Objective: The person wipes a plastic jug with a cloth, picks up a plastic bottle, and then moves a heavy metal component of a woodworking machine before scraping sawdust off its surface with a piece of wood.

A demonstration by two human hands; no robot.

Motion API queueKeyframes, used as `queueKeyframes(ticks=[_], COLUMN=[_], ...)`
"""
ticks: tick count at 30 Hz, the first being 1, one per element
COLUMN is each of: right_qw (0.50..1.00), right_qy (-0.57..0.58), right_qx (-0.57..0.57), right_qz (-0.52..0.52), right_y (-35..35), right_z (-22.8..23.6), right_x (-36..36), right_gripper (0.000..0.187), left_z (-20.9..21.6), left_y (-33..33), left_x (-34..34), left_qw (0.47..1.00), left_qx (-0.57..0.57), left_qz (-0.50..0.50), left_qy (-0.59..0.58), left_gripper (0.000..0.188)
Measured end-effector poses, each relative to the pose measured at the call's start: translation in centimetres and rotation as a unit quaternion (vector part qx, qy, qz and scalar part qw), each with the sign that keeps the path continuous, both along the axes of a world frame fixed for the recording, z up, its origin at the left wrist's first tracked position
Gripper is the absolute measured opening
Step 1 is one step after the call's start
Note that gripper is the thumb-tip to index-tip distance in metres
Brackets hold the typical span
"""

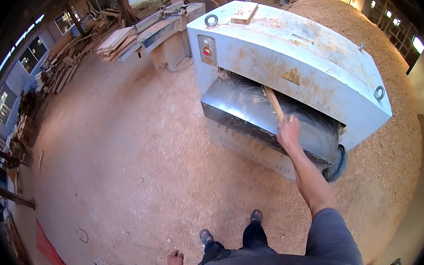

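Observation:
My right hand [288,132] is closed round the near end of a narrow wooden strip [274,104]. The strip lies over the shiny metal bed [239,104] of a large pale thickness planer [258,61], and its far end reaches the dark slot under the hood. Low in the picture, my left hand [175,261] hangs beside my body with its fingers curled in and nothing visible in them. The planer's front carries a small control panel with a red button [207,52].
A short wood block [244,13] rests on the planer's top. Behind it rises a big heap of wood shavings [333,12]. At the far left stand another woodworking machine [167,35] and stacked boards [114,43]. A black wheel [338,163] sits by the planer's near right corner.

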State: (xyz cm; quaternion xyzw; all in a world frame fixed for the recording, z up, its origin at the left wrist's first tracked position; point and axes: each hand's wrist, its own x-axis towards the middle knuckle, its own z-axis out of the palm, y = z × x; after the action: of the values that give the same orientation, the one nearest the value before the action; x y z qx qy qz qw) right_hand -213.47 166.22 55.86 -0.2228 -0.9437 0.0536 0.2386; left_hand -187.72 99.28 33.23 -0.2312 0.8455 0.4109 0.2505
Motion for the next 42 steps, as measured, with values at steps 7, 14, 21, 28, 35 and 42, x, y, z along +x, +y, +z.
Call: queueKeyframes(ticks=[7,14,21,28,35,42], right_qw=[0.993,0.988,0.993,0.994,0.969,0.99], right_qy=[0.064,0.09,0.035,0.047,0.003,0.05], right_qx=[-0.086,-0.072,-0.013,-0.04,-0.244,-0.134], right_qz=[0.054,-0.101,-0.113,0.093,0.033,0.018], right_y=[-8.1,-7.7,-4.7,-13.8,-24.3,-22.5], right_z=[-1.1,-1.9,-1.2,-0.6,0.7,-0.2], right_x=[17.1,14.3,0.8,16.2,32.2,32.4], right_gripper=[0.037,0.036,0.015,0.031,0.039,0.046], left_z=[-4.1,-4.0,-3.5,-4.5,-13.6,-10.5], left_y=[-2.9,-4.6,-4.1,-3.8,-8.0,-3.0], left_x=[0.3,1.5,3.9,8.4,7.5,-3.1], left_qw=[0.999,0.996,0.99,0.984,0.99,0.998], left_qx=[0.018,0.032,0.055,0.054,-0.053,0.042], left_qz=[0.046,0.076,0.126,0.151,-0.076,0.023], left_qy=[-0.021,-0.027,-0.02,-0.072,-0.106,0.031], left_gripper=[0.043,0.043,0.045,0.046,0.042,0.042])
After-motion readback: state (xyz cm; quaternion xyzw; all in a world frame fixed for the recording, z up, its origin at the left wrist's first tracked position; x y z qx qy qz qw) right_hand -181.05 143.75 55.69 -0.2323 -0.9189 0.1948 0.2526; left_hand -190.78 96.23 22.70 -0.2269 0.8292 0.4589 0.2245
